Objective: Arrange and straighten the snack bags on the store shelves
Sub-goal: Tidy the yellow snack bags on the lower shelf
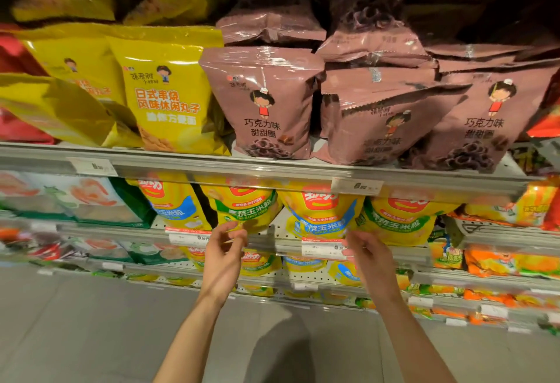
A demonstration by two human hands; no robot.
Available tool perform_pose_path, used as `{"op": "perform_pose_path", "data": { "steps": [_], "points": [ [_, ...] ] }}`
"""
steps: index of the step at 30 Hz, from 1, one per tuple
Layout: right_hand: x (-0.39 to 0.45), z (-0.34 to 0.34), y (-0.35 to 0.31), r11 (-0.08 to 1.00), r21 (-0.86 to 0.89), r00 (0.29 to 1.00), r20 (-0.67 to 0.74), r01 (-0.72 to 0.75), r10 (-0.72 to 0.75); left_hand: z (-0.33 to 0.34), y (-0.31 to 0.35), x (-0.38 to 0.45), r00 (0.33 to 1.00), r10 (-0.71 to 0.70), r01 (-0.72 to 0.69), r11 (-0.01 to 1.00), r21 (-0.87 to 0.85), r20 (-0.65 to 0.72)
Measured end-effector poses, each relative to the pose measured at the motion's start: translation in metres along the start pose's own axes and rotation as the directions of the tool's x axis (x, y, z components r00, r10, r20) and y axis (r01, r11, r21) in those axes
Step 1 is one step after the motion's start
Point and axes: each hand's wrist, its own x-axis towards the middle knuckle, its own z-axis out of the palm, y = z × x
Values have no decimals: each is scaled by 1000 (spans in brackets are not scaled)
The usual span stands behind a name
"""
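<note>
Yellow corn-snack bags stand in a row on the second shelf. My left hand (225, 249) is raised to the bottom edge of the green-banded bag (245, 210), its fingers loosely curled and touching that edge. My right hand (368, 250) reaches the gap between the blue-banded bag (321, 216) and another green-banded bag (403, 219), fingers at their lower corners; whether it grips one is hidden. On the shelf above, brown chocolate-ring bags (266, 103) and yellow bags (166, 94) stand, and the brown ones to the right (394, 110) lean and overlap.
The upper shelf's front rail (272, 170) carries price tags just above my hands. Green-and-white bags (69, 200) fill the second shelf's left, orange bags (515, 261) the right. Lower shelves hold more yellow bags. Grey floor (91, 337) lies below.
</note>
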Motion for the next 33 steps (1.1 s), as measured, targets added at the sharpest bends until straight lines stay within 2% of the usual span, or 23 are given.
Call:
{"op": "perform_pose_path", "data": {
  "steps": [6,13,17,22,26,33],
  "points": [
    [-19,47,-9,1000,5,1000,16,24,-24,-49,-1,17,999,-1,-1,999,-35,-46],
    [-33,137,-28,998,-58,1000,16,26,-25,-145,7,64,998,23,-27,998,-59,-66],
    [-36,203,-43,983,-161,995,70,86,-75,-200,17,92,996,44,-49,997,-65,-75],
    [-36,281,-70,963,-197,978,131,183,-159,-239,24,122,997,69,-69,998,-7,-40],
    [-41,320,-78,974,-169,985,106,151,-134,-256,30,133,996,78,-79,996,33,31],
    [-45,346,-92,992,-115,995,93,50,-40,-267,33,148,996,50,-56,995,83,78]
  ]
}}
